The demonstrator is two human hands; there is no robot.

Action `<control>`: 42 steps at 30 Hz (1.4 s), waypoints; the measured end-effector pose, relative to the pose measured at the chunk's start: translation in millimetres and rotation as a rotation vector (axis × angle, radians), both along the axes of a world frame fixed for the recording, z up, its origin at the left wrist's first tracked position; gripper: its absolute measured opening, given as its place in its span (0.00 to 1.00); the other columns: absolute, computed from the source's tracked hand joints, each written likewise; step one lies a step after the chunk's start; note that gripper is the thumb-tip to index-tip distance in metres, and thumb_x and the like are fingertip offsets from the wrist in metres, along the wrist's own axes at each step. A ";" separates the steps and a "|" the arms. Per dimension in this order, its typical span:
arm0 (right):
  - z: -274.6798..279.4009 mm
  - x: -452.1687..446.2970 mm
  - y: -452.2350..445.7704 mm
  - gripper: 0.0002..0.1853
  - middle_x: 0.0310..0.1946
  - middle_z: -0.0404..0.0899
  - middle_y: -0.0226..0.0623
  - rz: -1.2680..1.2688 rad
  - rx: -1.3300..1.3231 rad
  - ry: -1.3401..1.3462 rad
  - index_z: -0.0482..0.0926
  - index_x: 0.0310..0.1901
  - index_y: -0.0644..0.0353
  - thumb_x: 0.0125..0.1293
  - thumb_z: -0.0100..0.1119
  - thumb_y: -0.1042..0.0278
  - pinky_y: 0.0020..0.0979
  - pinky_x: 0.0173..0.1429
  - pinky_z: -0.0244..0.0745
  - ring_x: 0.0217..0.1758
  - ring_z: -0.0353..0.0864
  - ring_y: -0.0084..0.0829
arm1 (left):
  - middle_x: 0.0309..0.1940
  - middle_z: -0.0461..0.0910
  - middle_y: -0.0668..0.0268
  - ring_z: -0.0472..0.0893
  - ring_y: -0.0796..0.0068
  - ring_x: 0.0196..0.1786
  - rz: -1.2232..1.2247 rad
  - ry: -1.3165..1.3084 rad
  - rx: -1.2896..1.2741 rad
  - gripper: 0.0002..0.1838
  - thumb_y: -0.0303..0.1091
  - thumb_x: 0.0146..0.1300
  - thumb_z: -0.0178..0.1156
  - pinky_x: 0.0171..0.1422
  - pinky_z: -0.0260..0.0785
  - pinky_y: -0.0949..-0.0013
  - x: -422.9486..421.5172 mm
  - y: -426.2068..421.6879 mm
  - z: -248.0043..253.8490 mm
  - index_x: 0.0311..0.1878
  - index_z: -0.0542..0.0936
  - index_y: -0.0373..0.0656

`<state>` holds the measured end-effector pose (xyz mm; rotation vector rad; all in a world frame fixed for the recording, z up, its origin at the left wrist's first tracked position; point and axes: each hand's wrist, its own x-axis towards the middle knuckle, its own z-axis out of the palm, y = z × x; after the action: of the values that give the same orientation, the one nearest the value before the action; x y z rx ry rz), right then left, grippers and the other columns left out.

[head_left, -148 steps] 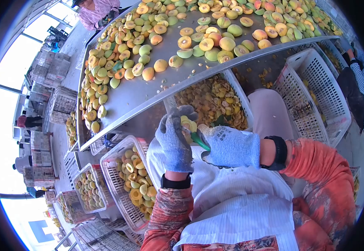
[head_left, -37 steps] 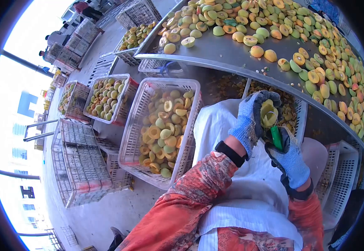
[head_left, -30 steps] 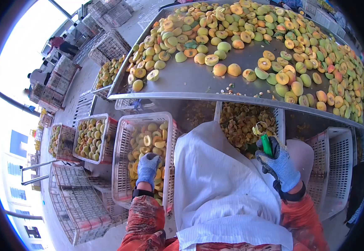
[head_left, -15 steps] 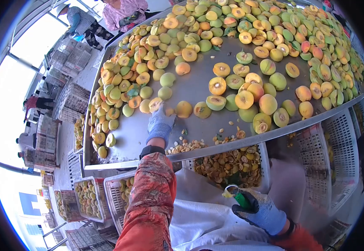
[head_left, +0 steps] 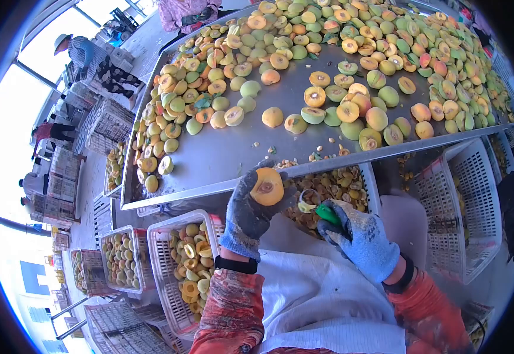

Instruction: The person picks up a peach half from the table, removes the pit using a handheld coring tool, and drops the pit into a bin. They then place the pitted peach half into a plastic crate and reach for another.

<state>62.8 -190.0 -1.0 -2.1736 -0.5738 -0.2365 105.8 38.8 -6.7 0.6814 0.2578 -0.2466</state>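
Observation:
My left hand (head_left: 246, 213), in a blue glove with a dark palm, is closed around an apricot half (head_left: 267, 186) with its cut face turned up, the pit area dark in the middle. My right hand (head_left: 364, 239), in a similar glove, grips the green handle of a pitting knife (head_left: 328, 212). The knife's metal loop points left toward the fruit, a small gap apart from it, and a bit of yellowish flesh clings to the loop. Both hands are in front of the metal table (head_left: 221, 156), over my apron (head_left: 310, 289).
Halved apricots (head_left: 446, 88) are heaped across the table, with loose pits along its near edge. Below stand a crate of scraps (head_left: 372, 187), a crate of pitted halves (head_left: 156, 262) and a white basket (head_left: 469, 206) at right. Other people (head_left: 88, 59) are at the left and back.
My left hand has come back from the table to my front, with an apricot half in it. My right hand has moved up with the pitting knife. The view has shifted.

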 end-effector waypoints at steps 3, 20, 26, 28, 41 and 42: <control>22.0 -22.5 19.2 0.23 0.26 0.80 0.46 0.059 -0.150 0.017 0.74 0.48 0.66 0.58 0.62 0.57 0.36 0.29 0.75 0.26 0.82 0.41 | 0.47 0.75 0.52 0.78 0.53 0.48 0.025 0.030 0.065 0.26 0.44 0.62 0.54 0.48 0.76 0.52 -33.9 -25.2 8.1 0.57 0.68 0.37; 37.7 -74.0 23.1 0.17 0.19 0.78 0.41 0.042 0.006 0.054 0.74 0.42 0.62 0.62 0.59 0.55 0.32 0.22 0.71 0.17 0.78 0.37 | 0.44 0.77 0.58 0.80 0.66 0.43 0.266 -0.226 0.371 0.17 0.40 0.66 0.52 0.42 0.77 0.68 -95.6 -67.5 49.3 0.51 0.72 0.37; 46.0 -57.9 8.2 0.23 0.14 0.70 0.30 0.392 0.789 1.355 0.74 0.43 0.59 0.65 0.51 0.44 0.23 0.11 0.55 0.08 0.65 0.23 | 0.45 0.76 0.56 0.81 0.61 0.39 0.279 -0.228 0.338 0.18 0.40 0.64 0.53 0.41 0.78 0.63 -103.0 -73.9 60.8 0.53 0.70 0.40; 44.7 -44.0 -2.9 0.25 0.14 0.70 0.31 0.455 0.762 1.387 0.74 0.45 0.60 0.64 0.52 0.43 0.27 0.14 0.61 0.12 0.69 0.25 | 0.44 0.76 0.56 0.81 0.61 0.39 0.216 -0.193 0.286 0.18 0.39 0.64 0.53 0.41 0.78 0.62 -92.0 -60.7 45.7 0.53 0.71 0.39; 52.9 -60.6 7.4 0.21 0.20 0.70 0.32 0.330 0.344 0.934 0.65 0.49 0.62 0.58 0.61 0.66 0.23 0.16 0.65 0.13 0.69 0.19 | 0.34 0.80 0.64 0.78 0.77 0.30 0.358 -0.226 0.670 0.14 0.38 0.64 0.56 0.33 0.72 0.77 -82.1 -72.9 38.4 0.41 0.80 0.34; 56.0 -58.3 7.4 0.21 0.21 0.71 0.32 0.326 0.273 0.893 0.65 0.49 0.62 0.58 0.61 0.65 0.23 0.16 0.65 0.13 0.69 0.19 | 0.33 0.81 0.64 0.77 0.79 0.30 0.367 -0.246 0.728 0.14 0.38 0.64 0.56 0.32 0.71 0.78 -78.1 -71.5 35.7 0.40 0.80 0.34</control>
<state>4.5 -182.6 55.0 -1.6548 -0.3312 0.7548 27.7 -32.7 28.9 1.3522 0.2293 0.3035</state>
